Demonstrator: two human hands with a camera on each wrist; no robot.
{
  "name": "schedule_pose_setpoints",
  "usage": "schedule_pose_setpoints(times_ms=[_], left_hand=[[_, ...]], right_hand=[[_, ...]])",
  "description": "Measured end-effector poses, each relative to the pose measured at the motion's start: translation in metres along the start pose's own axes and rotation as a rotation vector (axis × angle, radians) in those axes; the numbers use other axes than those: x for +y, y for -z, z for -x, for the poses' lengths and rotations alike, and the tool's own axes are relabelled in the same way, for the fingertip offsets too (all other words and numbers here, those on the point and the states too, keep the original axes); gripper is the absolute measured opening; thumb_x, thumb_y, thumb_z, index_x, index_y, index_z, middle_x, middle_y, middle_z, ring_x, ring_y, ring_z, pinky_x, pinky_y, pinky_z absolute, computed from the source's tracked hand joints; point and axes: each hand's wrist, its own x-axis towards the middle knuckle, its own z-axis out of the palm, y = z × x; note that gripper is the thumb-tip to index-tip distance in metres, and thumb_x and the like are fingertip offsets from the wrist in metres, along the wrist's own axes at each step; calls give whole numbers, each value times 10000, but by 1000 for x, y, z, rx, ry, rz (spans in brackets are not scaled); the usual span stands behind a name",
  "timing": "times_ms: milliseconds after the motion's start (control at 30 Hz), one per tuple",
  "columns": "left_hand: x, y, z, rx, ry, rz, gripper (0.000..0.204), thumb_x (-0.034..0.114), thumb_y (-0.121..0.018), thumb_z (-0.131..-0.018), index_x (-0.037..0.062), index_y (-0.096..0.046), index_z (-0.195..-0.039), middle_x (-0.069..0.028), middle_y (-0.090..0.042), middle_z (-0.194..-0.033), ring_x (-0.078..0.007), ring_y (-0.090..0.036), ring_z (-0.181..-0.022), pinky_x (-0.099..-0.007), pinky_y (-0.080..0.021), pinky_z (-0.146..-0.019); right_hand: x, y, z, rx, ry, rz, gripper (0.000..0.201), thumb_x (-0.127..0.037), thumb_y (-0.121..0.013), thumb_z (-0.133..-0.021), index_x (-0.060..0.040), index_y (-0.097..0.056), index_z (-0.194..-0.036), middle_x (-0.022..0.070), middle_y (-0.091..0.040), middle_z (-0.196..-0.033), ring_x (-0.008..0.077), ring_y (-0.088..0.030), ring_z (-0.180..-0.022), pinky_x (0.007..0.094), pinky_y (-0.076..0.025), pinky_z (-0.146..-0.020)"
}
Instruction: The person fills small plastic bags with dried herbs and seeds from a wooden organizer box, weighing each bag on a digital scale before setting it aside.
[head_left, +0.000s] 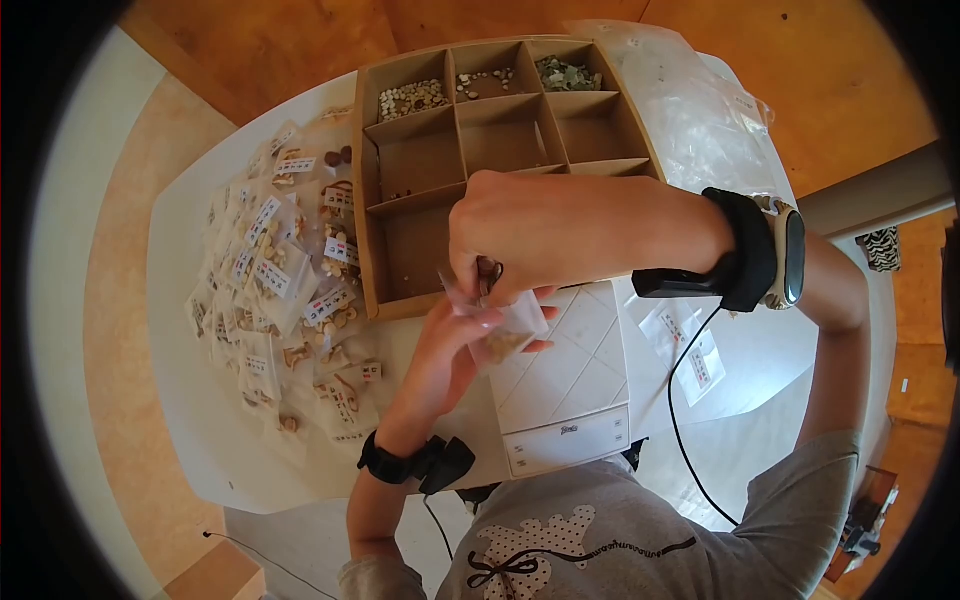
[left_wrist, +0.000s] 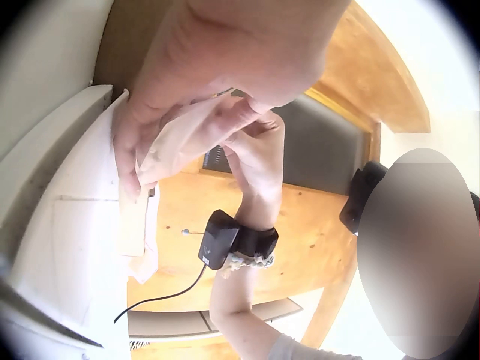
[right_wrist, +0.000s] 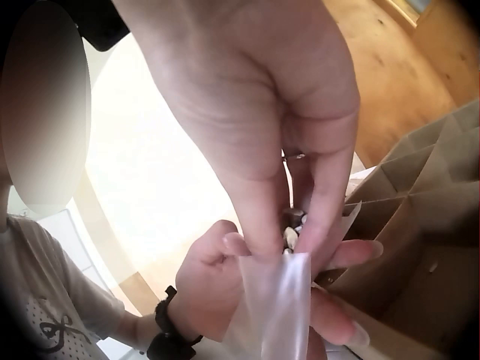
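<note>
A small translucent bag with yellowish pieces at its bottom is held by the left hand, thumb against one side and fingers behind it. The right hand is above, its fingertips at the bag's mouth. In the right wrist view, the right hand pinches several small pale pieces at the top of the bag, while the left hand supports it from below. The left wrist view shows the bag between the left hand and the right hand.
A cardboard divided box stands behind the hands, some compartments holding pale pieces or green leaves. Many filled, labelled bags are heaped on the left. A white scale lies near the body. Empty-looking plastic bags and labelled packets lie right.
</note>
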Motion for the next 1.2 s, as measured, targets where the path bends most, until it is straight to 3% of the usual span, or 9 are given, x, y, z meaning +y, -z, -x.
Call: schedule_pose_setpoints(times_ms=[67,167,367,533,633,733,900,1000,1200], left_hand=[[2,1,2,-46,-22,-11,505,77,-502,-839,-2,-288,-1290,-217,-447,-1246,-345,-493,-1122,-441,-464,-891],[1,1,3,-43,-30,-62,514,44,-533,-834,10,-292,-1288,-211,-452,-1238,-339,-494,-1122,-436,-470,-886],[3,-1,2,-27,-37,-97,524,67,-527,-844,7,-280,-1303,-221,-473,-1204,-348,-506,-1103,-436,-474,-876],[7,0,1,20,-110,34,490,141,-470,-881,9,-275,-1311,-246,-487,-1190,-361,-509,-1093,-448,-471,-872],[12,-5,2,85,-210,-38,530,288,-458,-887,19,-289,-1311,-268,-470,-1202,-388,-500,-1090,-486,-453,-873],[14,-2,3,102,-313,-283,480,266,-444,-905,32,-322,-1306,-242,-473,-1214,-328,-499,-1102,-444,-448,-885],[16,-4,4,48,-275,-427,435,215,-462,-913,29,-359,-1293,-177,-469,-1233,-244,-479,-1124,-372,-445,-889],[18,-9,7,57,-235,-455,421,121,-505,-886,12,-382,-1274,-136,-452,-1246,-230,-469,-1127,-352,-440,-886],[12,-7,4,71,-330,-642,418,152,-531,-850,-8,-422,-1222,-137,-420,-1195,-325,-491,-1109,-429,-490,-824]], right_hand=[[0,3,-2,14,160,122,155,-75,-627,-684,20,-648,-805,116,-625,-764,214,-563,-743,283,-486,-544],[-11,11,-6,-202,-39,122,164,-80,-624,-688,32,-642,-807,121,-640,-741,225,-594,-651,280,-490,-547],[-5,12,-4,-78,69,-8,172,-81,-621,-718,48,-634,-831,101,-657,-733,180,-641,-661,251,-499,-598],[17,44,-22,326,-15,-149,203,-167,-573,-843,19,-637,-897,80,-658,-783,116,-637,-675,240,-518,-614],[72,82,-40,616,-204,195,243,-181,-568,-842,31,-625,-946,93,-650,-768,140,-641,-667,246,-527,-629],[126,104,-62,397,-586,452,352,-276,-634,-772,-3,-618,-993,102,-652,-832,193,-643,-683,285,-522,-618],[185,89,-96,275,-442,564,366,-276,-643,-691,-8,-641,-941,137,-649,-822,266,-630,-722,372,-493,-605],[163,89,-97,206,-508,529,374,-268,-638,-693,5,-629,-948,139,-647,-839,277,-622,-736,377,-486,-606],[158,85,-108,188,-607,482,358,-221,-647,-681,-13,-625,-972,144,-644,-893,272,-622,-739,366,-491,-607]])
